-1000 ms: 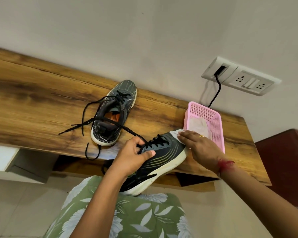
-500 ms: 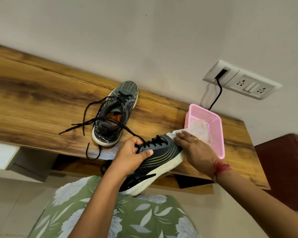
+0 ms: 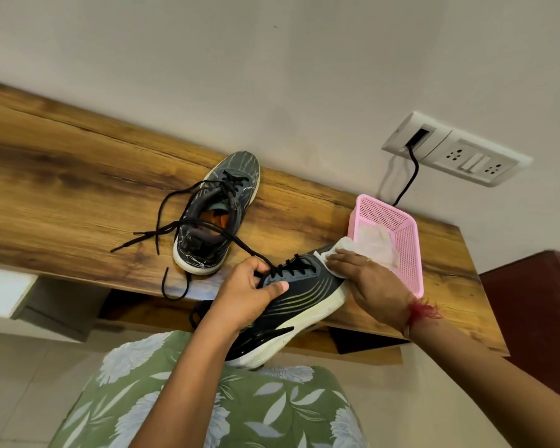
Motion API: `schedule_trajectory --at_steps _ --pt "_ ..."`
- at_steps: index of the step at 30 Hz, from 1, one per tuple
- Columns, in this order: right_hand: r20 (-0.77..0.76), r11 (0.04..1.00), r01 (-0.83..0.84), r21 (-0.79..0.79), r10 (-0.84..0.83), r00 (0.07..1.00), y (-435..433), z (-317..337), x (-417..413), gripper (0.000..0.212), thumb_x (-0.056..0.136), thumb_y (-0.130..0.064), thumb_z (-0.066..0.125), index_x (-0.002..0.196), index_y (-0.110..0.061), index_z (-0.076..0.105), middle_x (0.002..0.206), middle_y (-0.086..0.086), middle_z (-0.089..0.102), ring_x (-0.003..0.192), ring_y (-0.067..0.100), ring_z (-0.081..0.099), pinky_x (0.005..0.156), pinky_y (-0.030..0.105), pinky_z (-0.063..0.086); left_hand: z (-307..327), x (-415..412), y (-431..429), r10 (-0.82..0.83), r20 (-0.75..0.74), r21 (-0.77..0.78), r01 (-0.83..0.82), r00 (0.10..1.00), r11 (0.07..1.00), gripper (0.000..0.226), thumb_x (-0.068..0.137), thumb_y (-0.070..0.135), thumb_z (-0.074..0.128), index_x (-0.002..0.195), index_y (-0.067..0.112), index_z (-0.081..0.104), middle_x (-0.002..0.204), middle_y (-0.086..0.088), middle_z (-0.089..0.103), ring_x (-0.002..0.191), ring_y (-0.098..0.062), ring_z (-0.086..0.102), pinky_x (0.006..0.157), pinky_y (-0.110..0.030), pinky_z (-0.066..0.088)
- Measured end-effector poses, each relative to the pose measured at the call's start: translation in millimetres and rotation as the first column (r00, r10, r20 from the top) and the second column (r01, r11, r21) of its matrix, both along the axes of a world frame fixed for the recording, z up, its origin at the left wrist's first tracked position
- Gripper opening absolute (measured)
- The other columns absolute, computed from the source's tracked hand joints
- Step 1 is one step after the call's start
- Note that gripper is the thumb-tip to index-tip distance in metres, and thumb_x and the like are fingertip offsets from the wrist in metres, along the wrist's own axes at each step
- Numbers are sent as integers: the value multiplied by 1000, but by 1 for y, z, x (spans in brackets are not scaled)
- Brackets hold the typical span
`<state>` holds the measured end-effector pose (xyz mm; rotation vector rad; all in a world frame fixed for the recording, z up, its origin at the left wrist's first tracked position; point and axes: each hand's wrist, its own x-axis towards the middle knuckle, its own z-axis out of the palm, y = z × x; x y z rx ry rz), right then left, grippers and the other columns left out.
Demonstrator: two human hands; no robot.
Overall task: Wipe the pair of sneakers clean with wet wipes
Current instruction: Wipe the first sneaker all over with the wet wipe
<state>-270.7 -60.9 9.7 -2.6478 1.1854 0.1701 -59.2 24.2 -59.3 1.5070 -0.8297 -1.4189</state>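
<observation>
I hold a dark sneaker (image 3: pixel 304 299) with a white sole and pale curved stripes above my lap, toe pointing toward the shelf. My left hand (image 3: pixel 246 295) grips it at the laced collar, thumb lying along its side. My right hand (image 3: pixel 366 279) presses a white wet wipe (image 3: pixel 337 250) flat against the toe, fingers straight on the wipe. The second sneaker (image 3: pixel 214 215), grey with loose black laces, stands on the wooden shelf (image 3: pixel 78 195) with its heel toward me.
A pink mesh basket (image 3: pixel 398 240) holding crumpled wipes sits on the shelf just right of my right hand. A wall socket panel (image 3: pixel 459 153) with a black cable plugged in is above it. A dark red cabinet (image 3: pixel 537 318) stands at the right.
My right hand with the wipe has slid back along the toe toward the laces. The left hand keeps the same grip on the sneaker.
</observation>
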Motion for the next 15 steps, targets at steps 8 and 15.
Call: schedule_trajectory --at_steps 8,15 --pt "-24 999 -12 40 13 1000 9 0 10 61 86 -42 35 139 -13 42 147 0 36 139 14 25 112 21 10 -9 2 0 -2 12 24 2 1000 1000 59 45 60 71 91 28 54 96 -23 67 90 -37 66 84 -56 53" --pt "-86 993 68 -94 -76 993 -13 3 -8 50 96 -12 43 143 -26 35 151 -5 31 138 14 26 110 25 22 -4 -1 1 -25 32 13 25 999 1000 49 53 52 74 90 25 54 94 -21 69 87 -35 68 81 -56 54"
